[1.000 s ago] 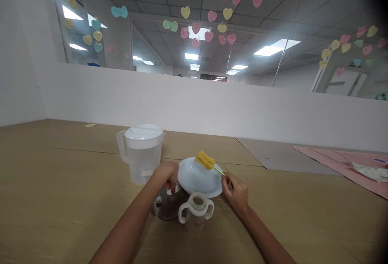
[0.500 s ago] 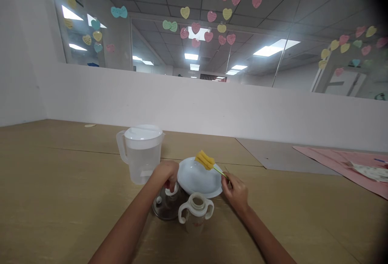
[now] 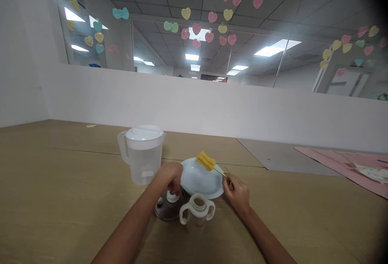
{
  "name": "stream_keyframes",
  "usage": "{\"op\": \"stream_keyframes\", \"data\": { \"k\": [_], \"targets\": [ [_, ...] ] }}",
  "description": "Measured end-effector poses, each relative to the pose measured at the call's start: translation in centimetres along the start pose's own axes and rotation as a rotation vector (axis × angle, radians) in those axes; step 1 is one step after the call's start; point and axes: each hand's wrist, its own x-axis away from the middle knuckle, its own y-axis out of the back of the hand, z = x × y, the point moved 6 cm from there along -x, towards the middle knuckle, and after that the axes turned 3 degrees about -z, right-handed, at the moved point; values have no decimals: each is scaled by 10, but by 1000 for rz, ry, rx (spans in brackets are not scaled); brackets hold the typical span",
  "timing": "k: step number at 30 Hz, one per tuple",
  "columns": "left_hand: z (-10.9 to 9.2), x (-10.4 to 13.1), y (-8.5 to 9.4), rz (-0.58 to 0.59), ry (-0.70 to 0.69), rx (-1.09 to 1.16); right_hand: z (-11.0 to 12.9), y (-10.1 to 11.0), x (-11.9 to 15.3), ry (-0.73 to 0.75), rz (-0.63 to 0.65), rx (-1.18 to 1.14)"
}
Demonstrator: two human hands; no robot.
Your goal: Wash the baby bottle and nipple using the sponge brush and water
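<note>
My right hand (image 3: 238, 191) grips the thin green handle of a yellow sponge brush (image 3: 206, 161), whose head is over the far part of a white bowl (image 3: 201, 181). My left hand (image 3: 173, 175) points downward at a white ring-shaped part (image 3: 173, 196) on a dark round tray (image 3: 166, 211); its fingers are bent together, and whether they grip the part is hidden. A small white part (image 3: 159, 202) lies on the same tray. In front of the bowl stands an open clear bottle (image 3: 197, 213) with two white handles.
A lidded clear pitcher (image 3: 145, 155) holding liquid stands behind my left forearm. At the right lie a grey mat (image 3: 279, 159) and a pink cloth (image 3: 336, 161) with a patterned item on it. A white wall runs behind the table.
My left hand has risen slightly off the white ring-shaped part, which shows more now. The view has shifted a little; my right hand and the brush stay over the bowl.
</note>
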Motion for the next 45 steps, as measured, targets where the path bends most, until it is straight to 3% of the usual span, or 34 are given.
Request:
{"op": "stream_keyframes", "data": {
  "k": [2,6,10,14,17,20,23,28,32,35,37,39,41,45],
  "targets": [
    [-2,5,6,-60,3,-54,-1,-1,0,0,-1,4],
    [-16,27,27,-320,-77,-107,-1,-1,0,-1,4,15],
    [-44,57,29,-393,-263,-82,0,0,-2,-11,18,15],
    [-72,72,11,-285,-458,-88,1,1,-2,-3,13,13],
    [-86,72,-7,-193,-528,-170,-1,1,-1,-2,2,26],
    [-94,68,-15,-212,-508,-233,-3,-1,0,-20,14,19],
    [-100,71,-12,-209,-588,-161,-9,-2,1,-111,21,-8],
    [-85,74,21,-264,-670,225,-24,-1,2,-403,31,-86],
    [-61,58,47,-331,-701,870,-32,-2,5,-511,17,-121],
    [-44,35,51,-416,-621,1282,-36,-4,8,-538,15,-116],
    [-37,22,50,-469,-576,1432,-38,-4,8,-541,6,-109],
    [-31,14,49,-532,-541,1464,-38,-4,8,-532,-8,-106],
    [-27,12,50,-633,-494,1354,-37,-3,8,-522,-11,-108],
    [-27,24,57,-978,-439,834,-34,-3,8,-525,0,-134]
  ]
}}
